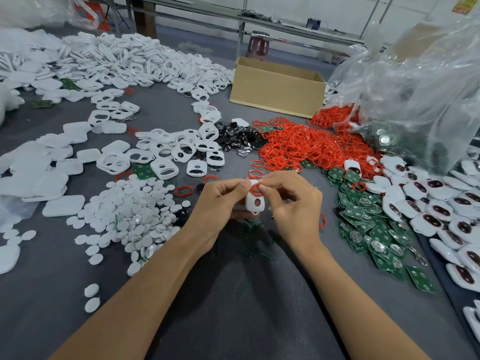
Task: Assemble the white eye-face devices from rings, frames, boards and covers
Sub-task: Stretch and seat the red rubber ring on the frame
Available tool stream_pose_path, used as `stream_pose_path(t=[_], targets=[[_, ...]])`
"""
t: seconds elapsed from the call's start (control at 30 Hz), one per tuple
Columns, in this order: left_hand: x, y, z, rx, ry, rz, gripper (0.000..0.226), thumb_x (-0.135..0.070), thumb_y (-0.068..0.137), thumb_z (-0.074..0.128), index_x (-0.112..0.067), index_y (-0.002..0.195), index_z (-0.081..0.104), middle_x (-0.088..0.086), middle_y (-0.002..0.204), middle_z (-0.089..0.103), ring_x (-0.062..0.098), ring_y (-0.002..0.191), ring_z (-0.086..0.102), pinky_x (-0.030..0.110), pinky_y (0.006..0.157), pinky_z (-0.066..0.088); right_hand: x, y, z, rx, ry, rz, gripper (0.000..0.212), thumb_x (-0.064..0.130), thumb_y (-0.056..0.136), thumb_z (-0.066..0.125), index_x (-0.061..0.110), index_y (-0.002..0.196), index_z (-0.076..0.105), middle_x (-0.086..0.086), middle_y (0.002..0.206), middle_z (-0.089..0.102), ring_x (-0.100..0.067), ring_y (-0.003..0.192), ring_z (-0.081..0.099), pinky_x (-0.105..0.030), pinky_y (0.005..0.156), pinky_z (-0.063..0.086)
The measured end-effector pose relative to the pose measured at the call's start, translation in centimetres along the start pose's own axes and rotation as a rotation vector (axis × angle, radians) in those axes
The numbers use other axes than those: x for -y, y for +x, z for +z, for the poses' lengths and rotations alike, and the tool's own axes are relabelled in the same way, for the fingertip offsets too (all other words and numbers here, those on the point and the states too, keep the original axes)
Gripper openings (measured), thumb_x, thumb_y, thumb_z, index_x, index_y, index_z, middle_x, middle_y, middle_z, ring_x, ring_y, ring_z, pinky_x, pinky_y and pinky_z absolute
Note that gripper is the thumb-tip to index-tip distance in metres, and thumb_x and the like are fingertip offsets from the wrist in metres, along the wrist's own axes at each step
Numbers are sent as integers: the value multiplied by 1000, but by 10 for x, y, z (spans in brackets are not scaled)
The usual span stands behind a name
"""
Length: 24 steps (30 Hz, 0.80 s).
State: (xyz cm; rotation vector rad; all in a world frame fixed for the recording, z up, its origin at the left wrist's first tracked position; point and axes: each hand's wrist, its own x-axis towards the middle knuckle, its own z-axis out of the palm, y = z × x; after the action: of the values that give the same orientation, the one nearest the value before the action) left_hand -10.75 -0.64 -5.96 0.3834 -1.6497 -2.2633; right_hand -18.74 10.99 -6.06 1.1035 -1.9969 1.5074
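The left hand (220, 201) grips a white frame (255, 203) by its side, well in front of the box (278, 87) and above the tabletop (233, 294). The right hand (288, 201) pinches a red ring (255, 188) with curled fingers (262, 188) at the frame's upper opening (the lower opening is bare). A ring heap (298, 146) lies just in front of the box, boards (368, 222) front-right of it, discs (135, 211) and loose frames (166, 149) front-left.
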Motion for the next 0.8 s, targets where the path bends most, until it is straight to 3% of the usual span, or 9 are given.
stream_pose_path(t=[0.17, 0.47, 0.67, 0.8], targets=[[0, -1, 1, 27, 11, 20, 16, -13, 93, 59, -6, 95, 73, 10, 88, 73, 17, 80, 68, 32, 70, 61, -4, -1, -1, -20, 9, 33, 10, -4, 77, 70, 5, 75, 72, 1, 80, 68, -11, 77, 65, -35, 65, 54], [2, -2, 2, 14, -9, 87, 15, -10, 91, 62, -14, 89, 76, 5, 83, 74, 13, 75, 67, 25, 63, 59, -4, -2, 2, -61, 35, 36, 11, -7, 76, 70, 3, 74, 70, -3, 79, 69, -12, 76, 65, -33, 66, 54], [2, -3, 4, 23, -60, 74, 17, -24, 79, 68, -15, 88, 78, 8, 85, 74, 14, 76, 68, 24, 64, 58, -3, -3, 2, -97, 33, 11, 12, -8, 78, 68, 3, 73, 69, -1, 78, 69, -16, 75, 66, -36, 65, 54], [2, -4, 3, 25, -19, 90, 13, -16, 88, 65, -11, 94, 76, 9, 87, 74, 16, 80, 68, 26, 67, 59, -3, -3, 1, -100, 11, -15, 12, -10, 77, 68, 2, 74, 69, -2, 77, 69, -15, 74, 66, -33, 65, 54]])
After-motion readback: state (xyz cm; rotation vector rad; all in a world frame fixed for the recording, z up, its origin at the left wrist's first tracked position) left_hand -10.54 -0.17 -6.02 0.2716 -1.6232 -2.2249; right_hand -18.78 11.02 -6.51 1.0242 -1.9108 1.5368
